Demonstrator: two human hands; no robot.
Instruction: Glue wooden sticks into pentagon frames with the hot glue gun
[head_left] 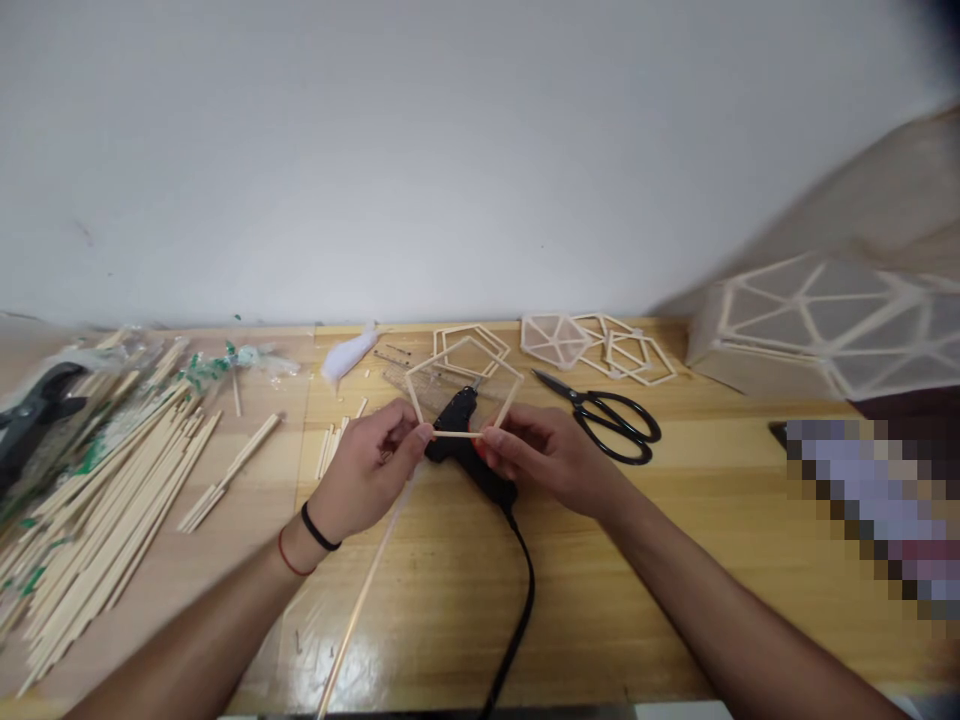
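Between my two hands I hold up a pentagon frame (458, 435) made of thin wooden sticks. My left hand (373, 455) pinches its lower left corner, and a black band circles that wrist. At the lower right corner, my right hand (551, 455) pinches the frame between thumb and fingers. Below and behind the frame a black glue gun (487, 475) lies on the table, partly covered by my right fingers, its cord running toward the front edge. Black-handled scissors (611, 420) lie just right of my right hand.
Several wooden sticks (127, 530) lie at left, with plastic wrappers and a black tool (41, 420). More pentagon frames (630, 355) and a paper-covered pentagon (555, 340) rest along the wall. A large panelled paper shape (817, 310) stands at right. A clear ruler (409, 380) lies behind the glue gun.
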